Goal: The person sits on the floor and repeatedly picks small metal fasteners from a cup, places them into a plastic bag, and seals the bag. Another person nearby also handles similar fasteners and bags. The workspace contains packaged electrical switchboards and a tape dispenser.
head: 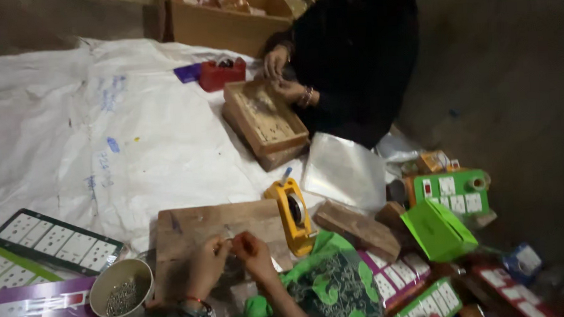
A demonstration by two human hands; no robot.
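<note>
From the head view, the left hand [207,264] and right hand [253,253] meet fingertip to fingertip over a wooden board [219,232], both pinched narrow on something too small to make out. A bowl of small metal pieces [121,294] sits just left. It looks like fine assembly mid-step; the next move calls for steady fingers. Across the white sheet [106,121], another person works over a wooden tray [265,115].

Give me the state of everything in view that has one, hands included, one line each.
Left hand: fingertips pinched with the right; what the grip holds is too small to tell.
Right hand: the same.
Round cream bowl: upright, holding small metal pieces.
Yellow tape dispenser: on the white sheet.
Green cardboard box: flap open.
</note>
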